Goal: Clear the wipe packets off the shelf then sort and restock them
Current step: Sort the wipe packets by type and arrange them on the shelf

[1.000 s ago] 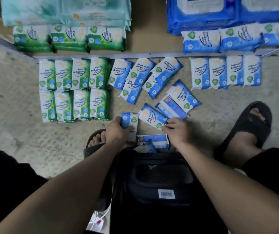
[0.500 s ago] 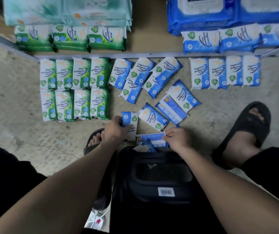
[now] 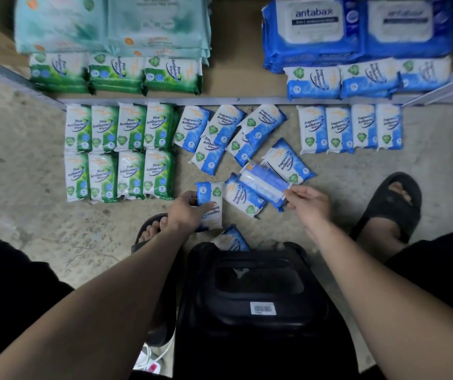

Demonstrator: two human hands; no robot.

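Since half a second ago my right hand has lifted a blue packet from the floor by the stool and carried it forward over the loose blue heap. It pinches the packet's near end. The long axis slants far-left to near-right, back face up. My left hand grips a second blue packet lying lengthwise away from me, print upside down. The green packets are sorted in two rows and the blue row has four. I judge the heap still needs sorting, and the shelf is only partly restocked.
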